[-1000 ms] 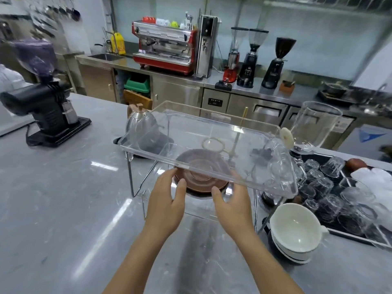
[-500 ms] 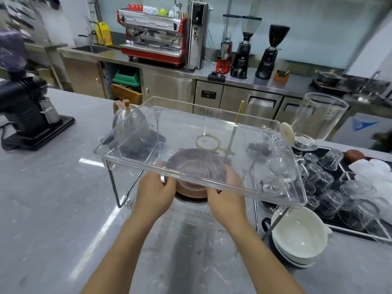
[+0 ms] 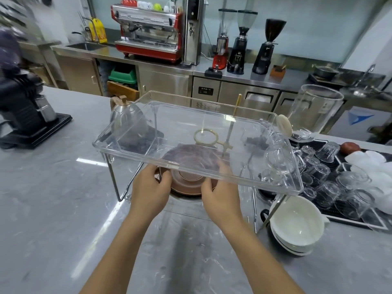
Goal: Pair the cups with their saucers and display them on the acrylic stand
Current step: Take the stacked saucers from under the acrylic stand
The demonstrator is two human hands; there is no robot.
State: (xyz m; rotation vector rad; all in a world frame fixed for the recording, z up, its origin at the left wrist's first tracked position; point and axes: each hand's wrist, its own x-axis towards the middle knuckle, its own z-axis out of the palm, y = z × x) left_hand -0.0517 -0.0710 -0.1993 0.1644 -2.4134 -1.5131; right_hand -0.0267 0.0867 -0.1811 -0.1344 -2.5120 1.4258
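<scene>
A clear acrylic stand on thin metal legs rests on the grey counter in front of me. Under its top shelf lies a brown saucer, part of a small stack. My left hand grips the saucer's left rim and my right hand grips its right rim, fingers reaching under the shelf. A white cup sits on stacked white saucers at the lower right, beside the stand's right leg.
A metal gooseneck kettle stands behind the stand at left. A black tray with several upturned glasses lies to the right, with a tall glass jug behind it. A black grinder stands far left.
Both hands have reached further in under the shelf and closed on the brown saucer's rim. My view has moved closer and slightly left.
</scene>
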